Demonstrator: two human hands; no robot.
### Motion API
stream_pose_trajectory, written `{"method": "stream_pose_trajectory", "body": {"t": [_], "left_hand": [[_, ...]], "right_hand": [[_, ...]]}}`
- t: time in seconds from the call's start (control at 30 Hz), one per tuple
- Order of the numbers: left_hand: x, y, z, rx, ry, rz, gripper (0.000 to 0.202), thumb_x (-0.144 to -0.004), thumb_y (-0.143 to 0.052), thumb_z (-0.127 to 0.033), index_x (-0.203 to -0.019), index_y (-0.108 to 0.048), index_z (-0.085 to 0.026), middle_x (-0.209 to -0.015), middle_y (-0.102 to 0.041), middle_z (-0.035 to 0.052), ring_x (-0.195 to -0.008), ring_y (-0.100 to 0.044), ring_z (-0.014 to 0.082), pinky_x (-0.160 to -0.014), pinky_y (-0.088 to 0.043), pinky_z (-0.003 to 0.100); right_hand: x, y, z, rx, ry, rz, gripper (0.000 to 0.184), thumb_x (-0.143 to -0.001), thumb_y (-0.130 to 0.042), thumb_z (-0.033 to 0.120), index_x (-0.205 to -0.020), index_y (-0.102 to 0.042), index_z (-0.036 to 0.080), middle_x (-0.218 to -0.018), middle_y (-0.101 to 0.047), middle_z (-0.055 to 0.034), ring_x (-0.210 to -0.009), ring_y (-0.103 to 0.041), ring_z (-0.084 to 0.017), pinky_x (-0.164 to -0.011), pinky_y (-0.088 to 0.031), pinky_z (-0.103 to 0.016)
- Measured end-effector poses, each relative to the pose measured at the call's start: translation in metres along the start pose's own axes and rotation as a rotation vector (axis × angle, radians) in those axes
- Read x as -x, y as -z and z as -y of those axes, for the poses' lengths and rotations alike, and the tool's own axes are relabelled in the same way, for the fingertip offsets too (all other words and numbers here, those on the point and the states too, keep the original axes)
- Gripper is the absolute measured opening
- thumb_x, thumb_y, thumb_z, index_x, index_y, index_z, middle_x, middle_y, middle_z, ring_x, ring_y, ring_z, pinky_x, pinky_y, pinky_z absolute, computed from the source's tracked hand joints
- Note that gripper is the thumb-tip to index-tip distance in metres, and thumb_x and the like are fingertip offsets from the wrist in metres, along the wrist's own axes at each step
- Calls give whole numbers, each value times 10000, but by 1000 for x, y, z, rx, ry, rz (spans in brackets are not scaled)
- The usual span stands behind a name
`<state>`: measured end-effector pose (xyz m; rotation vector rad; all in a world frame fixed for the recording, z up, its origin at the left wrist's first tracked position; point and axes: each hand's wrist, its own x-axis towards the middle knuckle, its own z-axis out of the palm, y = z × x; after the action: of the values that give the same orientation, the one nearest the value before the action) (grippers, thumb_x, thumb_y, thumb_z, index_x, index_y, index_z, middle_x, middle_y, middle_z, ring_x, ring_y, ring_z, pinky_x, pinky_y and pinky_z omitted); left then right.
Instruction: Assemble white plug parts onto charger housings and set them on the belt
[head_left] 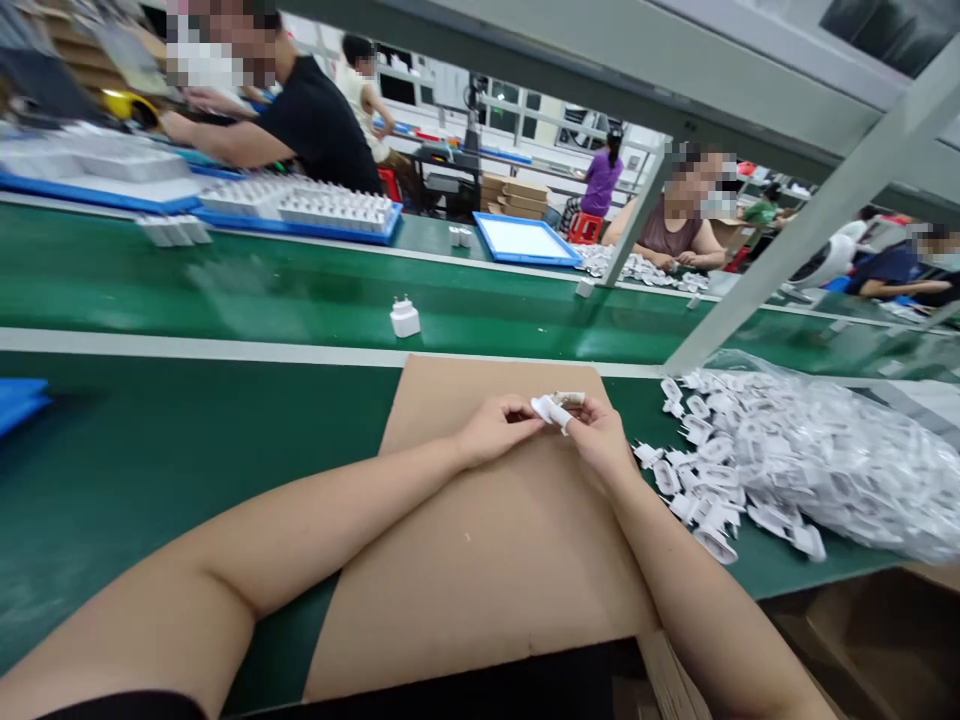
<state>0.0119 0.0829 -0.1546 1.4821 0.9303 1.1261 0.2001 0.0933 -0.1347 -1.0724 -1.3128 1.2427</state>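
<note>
Over the cardboard sheet [480,560], my two hands meet around a small white plastic plug part [546,409]. My left hand [495,430] pinches its left side between thumb and fingers. On the other side, my right hand [604,435] is closed on it, with pale coverings on the thumb and a fingertip. The fingers hide much of the part, so its exact shape is unclear. Right of my right hand lies a heap of loose white plug shells [701,480], spilling from a clear plastic bag [847,470].
A white plug adapter [405,317] stands on the green belt [300,310] ahead. Beyond are blue trays [525,238], one with rows of white adapters [330,207]. A slanted metal post [795,220] rises at right. Several people work across the line. A blue tray corner [21,400] is at left.
</note>
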Motion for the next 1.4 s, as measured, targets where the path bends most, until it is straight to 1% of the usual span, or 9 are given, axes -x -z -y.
{"method": "stream_pose_trajectory", "body": {"t": [0.13,0.23,0.4,0.57,0.73,0.87,0.97,1.13,1.4], "left_hand": [[-4,1,5,8,-16,-25,176,-842,-800,-310,-891,-815,-142,-980,-777,88,-901,-701,210,-849,-531,309],[-5,0,6,-1,-26,-11,95,-855,-767,-222,-864,-814,-139,-963,-778,84,-887,-701,198,-842,-528,297],[-7,0,7,-55,-10,-15,61,-842,-742,-155,-835,-801,-140,-923,-766,70,-881,-696,192,-836,-516,291],[-7,0,4,-84,20,-27,44,-820,-745,-144,-808,-785,-128,-905,-749,70,-806,-669,170,-762,-495,271],[-6,1,-1,-93,37,-15,92,-808,-712,-89,-790,-790,-133,-903,-751,66,-791,-662,160,-775,-505,263],[-6,1,-1,-93,48,-10,71,-820,-728,-105,-816,-794,-132,-920,-753,69,-799,-662,159,-770,-509,263],[-5,2,1,-86,30,-5,24,-817,-771,-140,-831,-788,-130,-917,-755,69,-838,-678,170,-809,-517,275],[-4,5,-4,-137,18,15,90,-846,-798,-224,-838,-787,-136,-915,-737,65,-841,-669,169,-788,-513,274],[-4,4,-4,-135,30,11,63,-850,-778,-199,-838,-783,-138,-902,-723,54,-811,-657,155,-760,-502,259]], "right_hand": [[-3,3,-2,16,-25,52,372,-634,-847,284,-994,-772,228,-1039,-818,-65,-999,-761,-264,-928,-573,-389],[-6,6,-5,46,-56,66,386,-628,-830,271,-1007,-773,224,-1079,-817,-81,-1032,-757,-278,-917,-574,-379],[-8,11,-9,106,-102,77,407,-630,-807,280,-1029,-759,212,-1123,-806,-112,-1023,-748,-293,-835,-573,-361],[-8,10,-7,136,-130,82,443,-605,-775,255,-1047,-766,214,-1094,-808,-101,-1027,-743,-287,-881,-561,-363],[-7,6,-2,116,-154,70,446,-578,-768,257,-1023,-766,214,-1062,-811,-98,-1036,-747,-295,-926,-556,-375],[-6,5,0,130,-166,44,441,-564,-757,265,-1002,-759,214,-1068,-811,-106,-1036,-743,-302,-876,-560,-364],[-7,8,-2,136,-170,55,436,-558,-739,254,-993,-746,220,-1078,-808,-104,-1027,-742,-298,-831,-559,-349],[-10,14,-9,177,-176,60,456,-565,-719,259,-1020,-732,228,-1096,-802,-102,-1056,-735,-297,-793,-546,-332],[-11,14,-7,228,-181,69,491,-567,-697,277,-1054,-727,218,-1089,-806,-106,-1045,-740,-293,-787,-547,-330]]}}
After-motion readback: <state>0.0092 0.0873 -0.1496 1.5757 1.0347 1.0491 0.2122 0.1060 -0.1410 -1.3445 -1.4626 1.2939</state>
